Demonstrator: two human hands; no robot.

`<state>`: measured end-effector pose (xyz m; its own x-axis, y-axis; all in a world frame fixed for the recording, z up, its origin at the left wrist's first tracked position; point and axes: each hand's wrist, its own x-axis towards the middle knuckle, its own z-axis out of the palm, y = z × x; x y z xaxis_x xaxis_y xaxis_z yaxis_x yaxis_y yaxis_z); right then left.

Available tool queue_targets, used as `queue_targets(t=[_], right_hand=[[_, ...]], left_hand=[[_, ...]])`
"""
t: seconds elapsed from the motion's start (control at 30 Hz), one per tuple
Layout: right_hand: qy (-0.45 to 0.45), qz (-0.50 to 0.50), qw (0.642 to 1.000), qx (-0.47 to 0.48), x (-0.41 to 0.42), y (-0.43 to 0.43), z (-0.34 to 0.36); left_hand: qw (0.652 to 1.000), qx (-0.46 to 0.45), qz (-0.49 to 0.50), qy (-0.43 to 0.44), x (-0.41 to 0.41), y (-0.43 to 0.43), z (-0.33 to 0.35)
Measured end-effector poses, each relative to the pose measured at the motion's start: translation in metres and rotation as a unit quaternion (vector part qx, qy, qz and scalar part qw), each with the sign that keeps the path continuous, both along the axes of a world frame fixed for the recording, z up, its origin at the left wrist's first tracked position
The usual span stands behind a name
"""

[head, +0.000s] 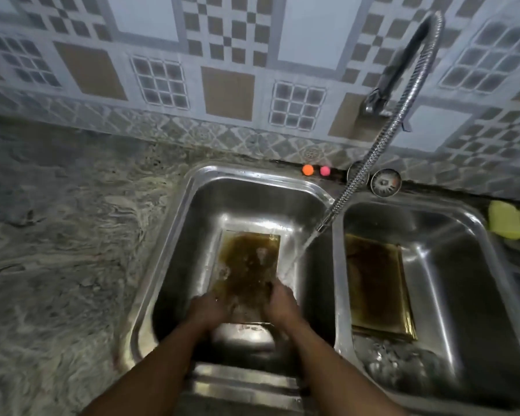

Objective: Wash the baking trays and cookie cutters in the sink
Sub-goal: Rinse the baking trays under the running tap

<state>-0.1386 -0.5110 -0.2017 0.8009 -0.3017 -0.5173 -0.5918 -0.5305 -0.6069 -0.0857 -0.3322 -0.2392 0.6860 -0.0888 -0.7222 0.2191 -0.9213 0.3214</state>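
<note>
Patterned wall tiles back a marbled stone bench with a steel double sink set into it. A person's bare forearms reach down into the left basin. The left grip sits at the near left corner of a brown-stained baking tray. The right grip sits at the tray's near right corner. Blur and running water hide the fingers, so it cannot be told whether either grip is clamped on the tray or merely resting against it. The tray lies flat on the basin floor and stretches away from both grips toward the back wall of the basin.

Water pours from a flexible metal faucet hose and lands at the tray's right edge, just beyond the right grip. A stack of stained trays lies in the right basin, against its left wall. An orange ball and a pink ball sit on the sink's back rim, with a round metal strainer to their right. Yellow sponges rest at the bench's right edge.
</note>
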Motion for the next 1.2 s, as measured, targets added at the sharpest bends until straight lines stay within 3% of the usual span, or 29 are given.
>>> queue_targets(t=[0.27,0.43,0.53,0.6,0.67,0.73,0.77,0.9,1.07,1.13,1.2], right_hand=[[-0.112,-0.015,0.992,0.051,0.009,-0.032,0.124],[-0.101,-0.077,0.984,0.126,0.013,-0.063,0.162],[-0.074,-0.087,0.984,0.136,0.016,-0.083,0.168],[-0.034,-0.020,0.996,0.082,0.017,-0.090,0.168],[0.035,0.114,0.987,-0.104,0.020,-0.094,0.159],[0.097,0.263,0.911,-0.303,0.024,-0.082,0.152],[0.100,0.315,0.886,-0.326,0.027,-0.073,0.148],[0.113,0.285,0.932,-0.192,0.042,-0.041,0.145],[0.047,0.148,0.961,-0.227,0.071,-0.027,0.108],[-0.023,0.183,0.960,-0.213,0.076,-0.016,0.098],[-0.117,0.280,0.942,-0.143,0.071,-0.009,0.095]], left_hand=[[0.966,-0.232,0.098,0.063,-0.002,-0.044,0.064],[0.864,-0.429,0.206,0.163,-0.009,-0.067,0.099],[0.820,-0.458,0.266,0.215,0.000,-0.067,0.098],[0.809,-0.464,0.287,0.217,0.007,-0.063,0.100],[0.823,-0.451,0.280,0.201,0.013,-0.058,0.103],[0.836,-0.438,0.275,0.184,0.015,-0.052,0.109],[0.844,-0.430,0.272,0.170,0.017,-0.050,0.108],[0.870,-0.420,0.236,0.102,0.019,-0.040,0.114],[0.893,-0.428,0.142,0.003,0.017,-0.039,0.136],[0.897,-0.422,0.121,-0.041,0.020,-0.042,0.144],[0.888,-0.434,0.137,-0.058,0.022,-0.044,0.148]])
